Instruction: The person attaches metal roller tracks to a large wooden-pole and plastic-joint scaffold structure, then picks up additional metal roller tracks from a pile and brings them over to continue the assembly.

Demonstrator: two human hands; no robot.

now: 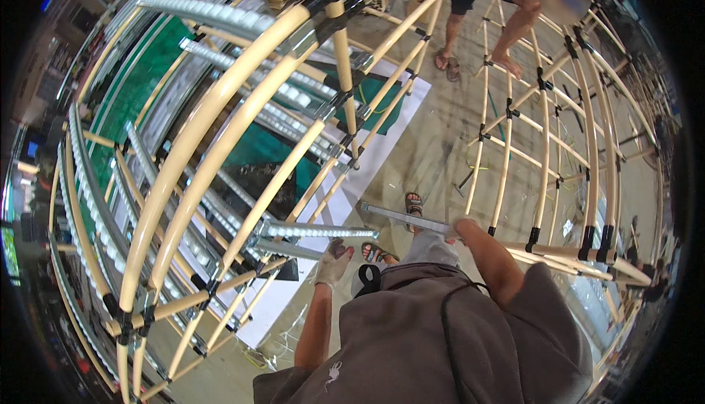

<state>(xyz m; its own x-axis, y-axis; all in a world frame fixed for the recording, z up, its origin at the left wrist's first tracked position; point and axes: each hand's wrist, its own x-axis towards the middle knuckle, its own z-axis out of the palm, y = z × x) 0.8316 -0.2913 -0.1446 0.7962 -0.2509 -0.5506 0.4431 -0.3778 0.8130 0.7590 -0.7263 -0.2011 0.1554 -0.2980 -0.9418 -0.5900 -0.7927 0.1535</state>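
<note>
My right hand (460,231), in a pale glove, is closed round one end of a flat grey metal rail (404,215). The rail points away to the left, over my feet. My left hand (335,264), gloved with dark fingertips, has its thumb and fingers apart. It is beside the end of a lower metal rail (290,248) that juts from the rack on my left; whether it touches that rail is hard to see. Just above this hand, a roller track (323,231) with pale rollers sticks out of the same rack.
A large rack of cream pipes (198,125) with black joints and roller tracks fills the left side. Another pipe frame (545,140) stands to the right. Beyond it, a person (477,0) has one foot raised against the pipes. White sheeting (360,176) lies by the left rack.
</note>
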